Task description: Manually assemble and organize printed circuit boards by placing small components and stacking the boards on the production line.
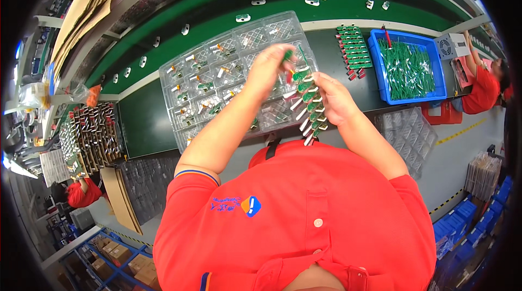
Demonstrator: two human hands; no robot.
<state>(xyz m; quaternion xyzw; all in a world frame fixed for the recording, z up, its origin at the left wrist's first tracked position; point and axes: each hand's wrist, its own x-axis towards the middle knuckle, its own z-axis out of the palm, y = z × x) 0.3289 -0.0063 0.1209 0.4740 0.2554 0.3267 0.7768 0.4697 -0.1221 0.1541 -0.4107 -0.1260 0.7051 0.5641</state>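
Observation:
My right hand (336, 99) grips a panel of small green circuit boards (311, 95) by its right edge. White parts stick out along the panel's side, and it hangs close to my body. Closed and slightly blurred, my left hand (269, 68) is at the panel's upper end with a small green circuit board (287, 55) at its fingertips. Beneath that hand lies a clear plastic tray (254, 29) divided into compartments. Many of its compartments hold small boards with white and orange parts; several along the far right side hold none.
Right of the tray lie stacked green board panels (353, 46) and a blue bin (385, 82) full of green strips. White parts ride on the green conveyor belt (212, 19) beyond. Empty clear trays (408, 136) stand low at right. Co-workers in red sit at both ends.

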